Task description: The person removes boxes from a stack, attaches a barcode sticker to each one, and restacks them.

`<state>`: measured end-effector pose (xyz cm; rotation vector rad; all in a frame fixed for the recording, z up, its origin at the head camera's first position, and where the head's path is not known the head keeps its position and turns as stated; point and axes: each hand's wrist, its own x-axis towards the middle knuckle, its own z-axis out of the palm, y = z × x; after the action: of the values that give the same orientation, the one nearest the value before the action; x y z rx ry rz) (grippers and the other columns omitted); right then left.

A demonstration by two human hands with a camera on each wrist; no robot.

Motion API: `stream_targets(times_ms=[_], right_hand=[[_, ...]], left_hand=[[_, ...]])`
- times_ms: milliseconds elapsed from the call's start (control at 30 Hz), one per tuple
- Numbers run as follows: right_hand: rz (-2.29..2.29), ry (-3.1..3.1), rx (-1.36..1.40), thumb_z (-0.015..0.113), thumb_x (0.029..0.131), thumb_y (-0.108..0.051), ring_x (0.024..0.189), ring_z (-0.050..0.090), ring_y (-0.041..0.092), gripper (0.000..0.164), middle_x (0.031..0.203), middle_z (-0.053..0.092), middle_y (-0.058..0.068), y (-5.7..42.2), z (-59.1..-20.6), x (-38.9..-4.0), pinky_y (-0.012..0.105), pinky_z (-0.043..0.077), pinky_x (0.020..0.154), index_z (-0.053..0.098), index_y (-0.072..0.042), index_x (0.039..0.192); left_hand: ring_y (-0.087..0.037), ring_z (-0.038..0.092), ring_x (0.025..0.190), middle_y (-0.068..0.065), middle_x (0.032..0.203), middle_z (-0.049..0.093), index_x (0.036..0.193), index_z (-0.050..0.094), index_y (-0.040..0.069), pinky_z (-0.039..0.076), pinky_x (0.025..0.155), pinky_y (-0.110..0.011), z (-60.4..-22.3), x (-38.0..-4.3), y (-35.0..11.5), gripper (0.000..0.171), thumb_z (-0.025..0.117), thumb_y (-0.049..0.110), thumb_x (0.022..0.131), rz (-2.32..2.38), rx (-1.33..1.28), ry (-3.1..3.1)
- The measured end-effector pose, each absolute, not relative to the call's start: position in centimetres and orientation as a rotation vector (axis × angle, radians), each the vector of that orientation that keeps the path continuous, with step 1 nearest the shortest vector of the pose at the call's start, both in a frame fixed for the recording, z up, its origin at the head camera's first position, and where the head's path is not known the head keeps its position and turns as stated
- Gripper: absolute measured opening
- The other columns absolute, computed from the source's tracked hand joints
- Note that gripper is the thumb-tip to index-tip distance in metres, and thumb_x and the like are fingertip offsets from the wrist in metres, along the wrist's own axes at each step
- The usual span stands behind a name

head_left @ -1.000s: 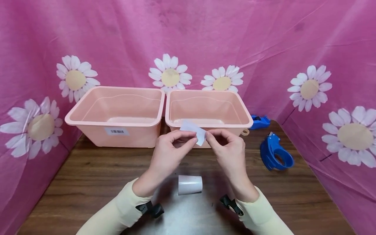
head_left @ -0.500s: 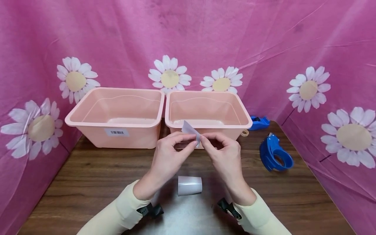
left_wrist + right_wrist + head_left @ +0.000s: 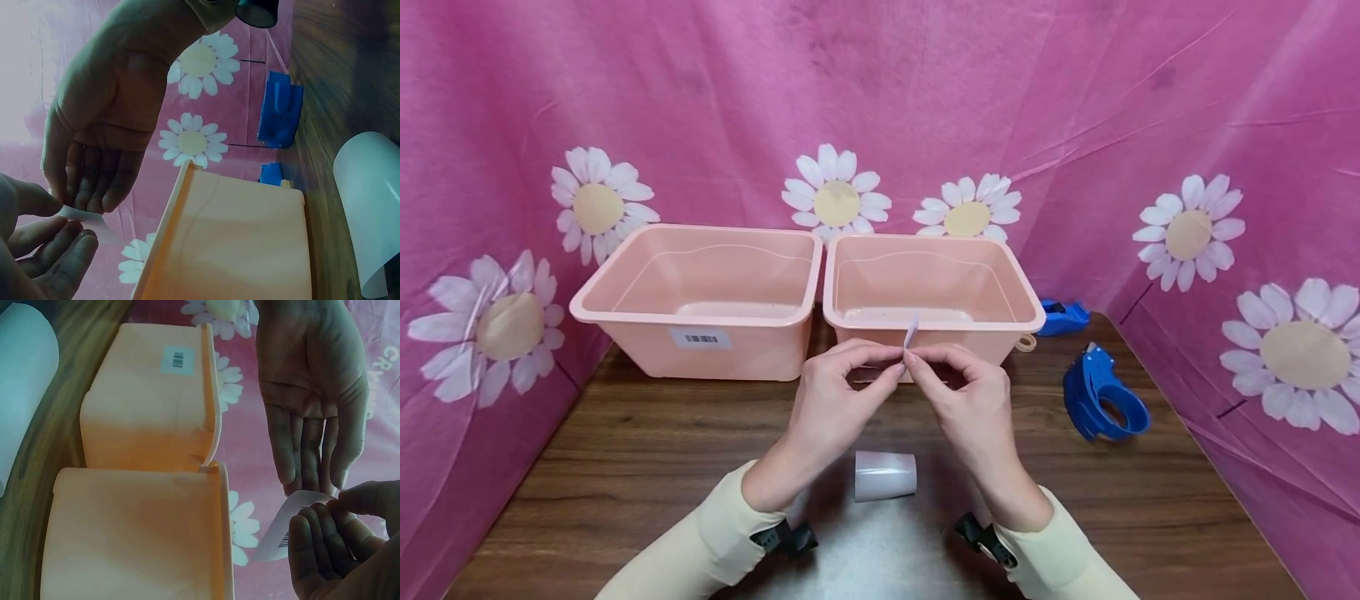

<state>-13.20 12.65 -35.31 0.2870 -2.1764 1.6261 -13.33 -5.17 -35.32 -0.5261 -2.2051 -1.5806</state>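
Just in front of the right bin, both hands meet at a small white barcode label (image 3: 912, 332) (image 3: 270, 540). My left hand (image 3: 835, 387) pinches one side of it between thumb and fingertips. From the other side my right hand (image 3: 966, 400) pinches it too, thumb on the near face in the right wrist view. The label stands nearly edge-on in the head view; printed bars show on its face in the right wrist view. Below the hands a white roll (image 3: 885, 476) lies on its side on the wooden table (image 3: 700, 467).
Two pink plastic bins stand side by side at the back: the left bin (image 3: 647, 350) bears a barcode label (image 3: 700, 337), the right bin (image 3: 1000, 337) is behind the hands. A blue tape dispenser (image 3: 1093, 404), another blue dispenser (image 3: 1066, 318) and a tan ring (image 3: 1026, 342) lie at right.
The label has turned from facing the head camera to nearly edge-on. My right hand has moved a little left, bringing the fingertips of both hands together. The roll and bins stay put.
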Motion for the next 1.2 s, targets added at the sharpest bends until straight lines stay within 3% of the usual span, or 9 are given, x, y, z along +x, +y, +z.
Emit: stream_targets(times_ms=[133,367,700,900,1200], right_hand=[[1.620,-2.177,0.307,0.089,0.097,-0.015,0.092,0.074,0.005,0.008,0.102,0.087,0.004,12.6,-35.3,-13.1,0.018,0.059,0.078,0.090,-0.013,0.105],[1.606,-2.181,0.338,0.088,0.098,-0.010,0.099,0.076,0.002,0.011,0.106,0.088,0.004,12.6,-35.2,-12.8,0.016,0.060,0.085,0.090,-0.012,0.108],[1.629,-2.195,0.248,0.087,0.100,-0.013,0.084,0.070,0.010,0.015,0.108,0.085,0.011,14.1,-34.9,-14.2,0.017,0.058,0.071,0.087,-0.009,0.114],[1.698,-2.265,0.142,0.086,0.101,-0.020,0.090,0.068,0.016,0.024,0.116,0.081,0.010,15.9,-34.5,-15.4,0.018,0.059,0.074,0.084,-0.008,0.121],[1.753,-2.331,0.133,0.086,0.101,-0.019,0.090,0.069,0.015,0.025,0.106,0.079,0.007,16.4,-34.4,-15.6,0.020,0.062,0.077,0.083,-0.003,0.119]], left_hand=[[-0.013,0.081,0.101,0.001,0.110,0.087,0.115,0.089,0.013,0.071,0.086,-0.038,-35.4,-13.4,-5.2,0.018,0.087,0.010,0.097,-1.573,-0.521,-2.194],[-0.016,0.082,0.097,-0.003,0.107,0.086,0.111,0.088,0.011,0.070,0.084,-0.032,-35.4,-13.5,-5.2,0.016,0.087,0.007,0.096,-1.608,-0.507,-2.174],[-0.017,0.079,0.085,-0.009,0.103,0.086,0.108,0.088,0.007,0.065,0.076,-0.020,-35.1,-14.0,-5.9,0.013,0.087,0.005,0.096,-1.666,-0.462,-2.164],[-0.013,0.074,0.079,-0.010,0.101,0.085,0.107,0.088,0.007,0.060,0.073,-0.018,-34.8,-14.1,-6.4,0.011,0.087,0.006,0.096,-1.676,-0.420,-2.194],[-0.012,0.071,0.077,-0.010,0.099,0.085,0.106,0.087,0.006,0.058,0.070,-0.017,-34.6,-13.9,-6.3,0.011,0.087,0.005,0.095,-1.661,-0.408,-2.212]])
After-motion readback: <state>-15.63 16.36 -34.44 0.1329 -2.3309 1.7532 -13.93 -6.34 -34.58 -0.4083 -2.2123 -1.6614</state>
